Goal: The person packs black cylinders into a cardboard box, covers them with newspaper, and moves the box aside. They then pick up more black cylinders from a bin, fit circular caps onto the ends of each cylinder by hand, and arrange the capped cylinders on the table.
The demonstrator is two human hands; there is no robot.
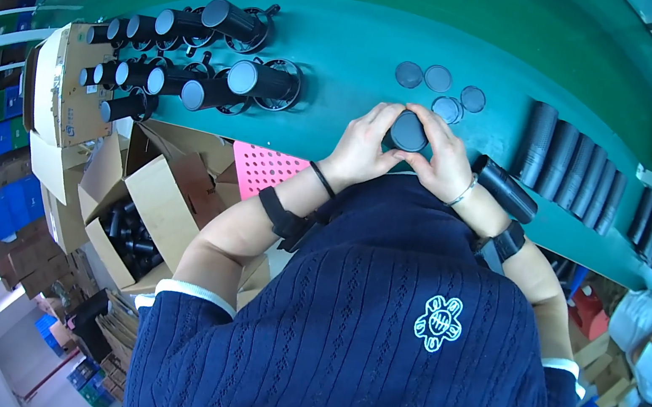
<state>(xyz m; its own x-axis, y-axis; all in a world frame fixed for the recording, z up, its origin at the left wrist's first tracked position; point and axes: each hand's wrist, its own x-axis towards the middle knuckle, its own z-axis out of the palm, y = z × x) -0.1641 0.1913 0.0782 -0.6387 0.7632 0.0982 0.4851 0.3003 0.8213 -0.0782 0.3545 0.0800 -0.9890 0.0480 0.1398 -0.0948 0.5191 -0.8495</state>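
At the table's near edge, both hands are closed around a small black cylinder with a round grey top (410,132). My left hand (364,143) grips its left side and my right hand (445,161) its right. The thumbs meet at the near side, and the fingertips reach the far rim. The cylinder's lower part is hidden by the hands. Just beyond them lie several loose round grey discs (438,78), some overlapping. Beside my right wrist, a ribbed black cylinder (507,190) lies on its side.
Rows of black cylinders with dark ring-shaped parts (256,80) fill the table's left. Ribbed black stacks (559,159) lie in a row at right. Below the left edge, an open carton (160,199) holds black parts; a pink perforated sheet (264,166) is beside it.
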